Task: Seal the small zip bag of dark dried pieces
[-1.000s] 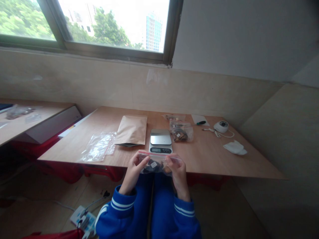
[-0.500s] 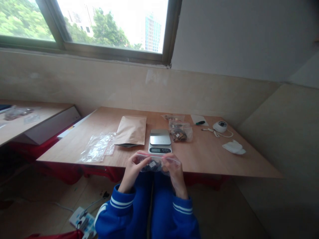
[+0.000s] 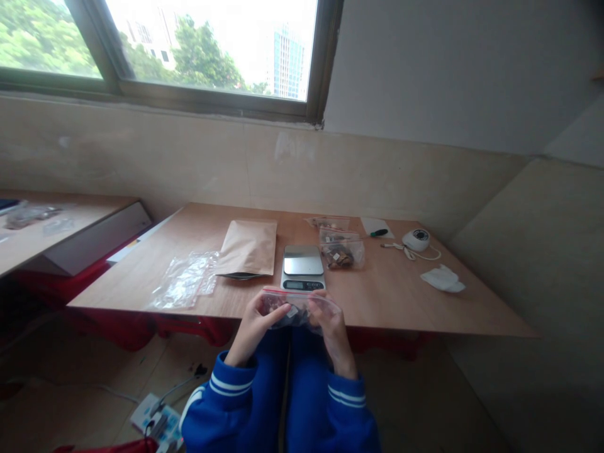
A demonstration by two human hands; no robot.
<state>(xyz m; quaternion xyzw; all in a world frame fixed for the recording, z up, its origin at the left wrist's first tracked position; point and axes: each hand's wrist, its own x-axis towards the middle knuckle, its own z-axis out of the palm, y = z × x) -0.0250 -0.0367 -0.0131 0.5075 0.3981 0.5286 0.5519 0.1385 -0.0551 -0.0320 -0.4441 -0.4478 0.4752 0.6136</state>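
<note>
Head view: our left hand [image 3: 255, 319] and right hand [image 3: 331, 322] pinch a plastic bag [image 3: 301, 316] in their fingers [image 3: 278, 314] at the near edge of the counter [image 3: 391, 296], near the scale [image 3: 303, 262]; its white label [image 3: 293, 311] on the bag we cannot read.

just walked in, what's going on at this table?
A person in blue sleeves holds a filled, red-striped clear plastic zip bag, left grip at one side, right grip at the other. It is by the near edge of the brown wooden table, before a silver-topped white digital scale. A brown paper pouch lies left of the scale, filled clear plastic bags right.
</note>
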